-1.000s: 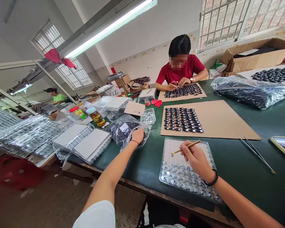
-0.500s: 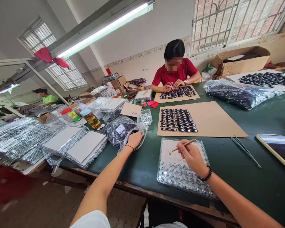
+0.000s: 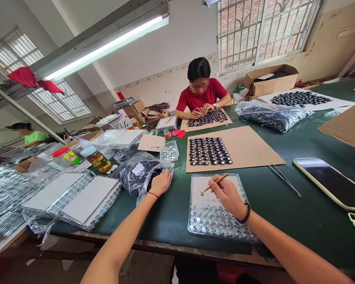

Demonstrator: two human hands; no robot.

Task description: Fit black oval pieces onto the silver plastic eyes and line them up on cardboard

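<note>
My left hand [image 3: 161, 182] reaches into the mouth of a clear plastic bag [image 3: 139, 173] of black pieces; its fingertips are hidden in there. My right hand [image 3: 228, 196] grips a thin wooden stick [image 3: 219, 180] like a pen. The stick's yellowish tip, with something small and shiny at it, points down over a clear plastic tray [image 3: 195, 199]. Rows of round silvery pieces [image 3: 210, 221] fill the near part of the tray, while its far part shows a pale surface. Beyond the tray, a cardboard sheet [image 3: 254, 152] carries rows of black oval pieces [image 3: 208, 151] with shiny centres.
Tweezers [image 3: 284, 180] and a phone [image 3: 331, 183] lie at the right. A small box of silvery pieces [image 3: 169, 152], a jar [image 3: 97, 158] and stacked trays [image 3: 91, 197] stand left. Across the table [image 3: 165, 215], a co-worker in red [image 3: 202, 96] handles black pieces on cardboard.
The view has swung to the right, so things appear further left. My left hand remains at the bag, and my right hand still holds the stick over the tray.
</note>
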